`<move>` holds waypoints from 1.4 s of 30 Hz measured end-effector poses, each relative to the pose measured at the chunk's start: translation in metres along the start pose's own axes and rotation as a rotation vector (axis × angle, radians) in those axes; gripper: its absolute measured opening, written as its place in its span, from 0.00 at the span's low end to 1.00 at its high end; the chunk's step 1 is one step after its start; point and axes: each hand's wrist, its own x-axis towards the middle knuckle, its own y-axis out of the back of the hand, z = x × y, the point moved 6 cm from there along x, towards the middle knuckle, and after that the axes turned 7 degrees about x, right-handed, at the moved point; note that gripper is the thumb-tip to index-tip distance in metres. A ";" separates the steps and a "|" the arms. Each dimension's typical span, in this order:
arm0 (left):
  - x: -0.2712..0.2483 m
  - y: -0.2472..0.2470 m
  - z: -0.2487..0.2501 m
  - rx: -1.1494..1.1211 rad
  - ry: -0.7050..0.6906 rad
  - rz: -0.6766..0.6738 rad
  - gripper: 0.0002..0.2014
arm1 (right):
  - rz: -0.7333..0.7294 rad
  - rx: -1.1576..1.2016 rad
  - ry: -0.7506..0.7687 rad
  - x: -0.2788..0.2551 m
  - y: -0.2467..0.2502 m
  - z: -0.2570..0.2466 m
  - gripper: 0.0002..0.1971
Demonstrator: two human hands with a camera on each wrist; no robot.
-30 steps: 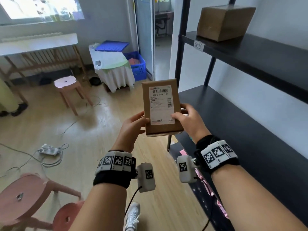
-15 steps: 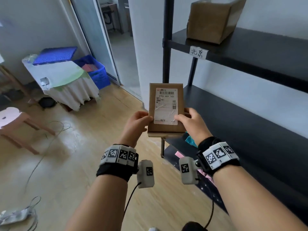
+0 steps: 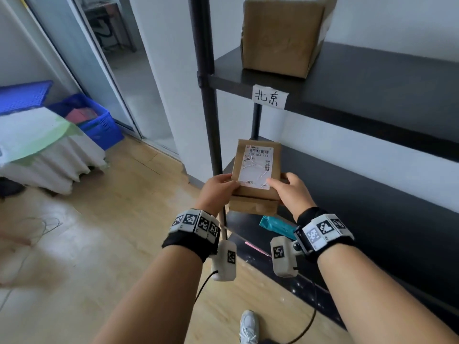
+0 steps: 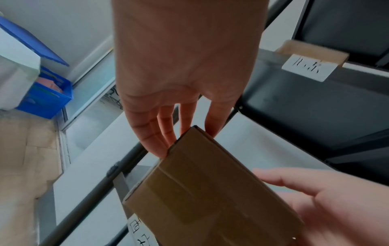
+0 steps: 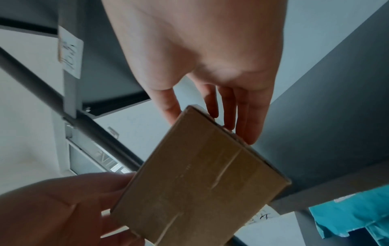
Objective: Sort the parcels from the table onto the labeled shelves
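Observation:
I hold a small brown parcel (image 3: 255, 175) with a white shipping label face up, one hand at each side. My left hand (image 3: 219, 187) pinches its left edge and my right hand (image 3: 285, 188) its right edge. It hangs in front of the black rack's middle shelf (image 3: 372, 194), by the front post. From below, the left wrist view shows the parcel (image 4: 210, 191) on my left fingers (image 4: 160, 133), and the right wrist view shows the parcel (image 5: 200, 179) on my right fingers (image 5: 250, 119). The upper shelf carries a white handwritten tag (image 3: 270, 96) and a large brown box (image 3: 280, 36).
A teal parcel (image 3: 275, 227) lies on the bottom shelf under my hands. The black rack post (image 3: 208, 95) stands just left of the parcel. A blue crate (image 3: 99, 122) and a white-draped table (image 3: 37, 150) stand at the left on the wooden floor, beside a doorway.
The view has swung right toward the rack and closer to it. The parcel now sits lower, level with the middle shelf. Both hands keep the same hold.

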 end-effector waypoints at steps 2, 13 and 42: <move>0.024 -0.007 0.002 0.037 0.013 0.021 0.24 | 0.027 -0.011 -0.022 0.018 0.004 0.004 0.24; 0.100 -0.031 0.023 0.276 -0.043 -0.100 0.20 | 0.139 -0.069 -0.126 0.073 0.010 0.016 0.24; 0.099 -0.016 0.021 0.617 -0.282 -0.244 0.18 | 0.408 -0.326 -0.206 -0.016 -0.001 0.009 0.27</move>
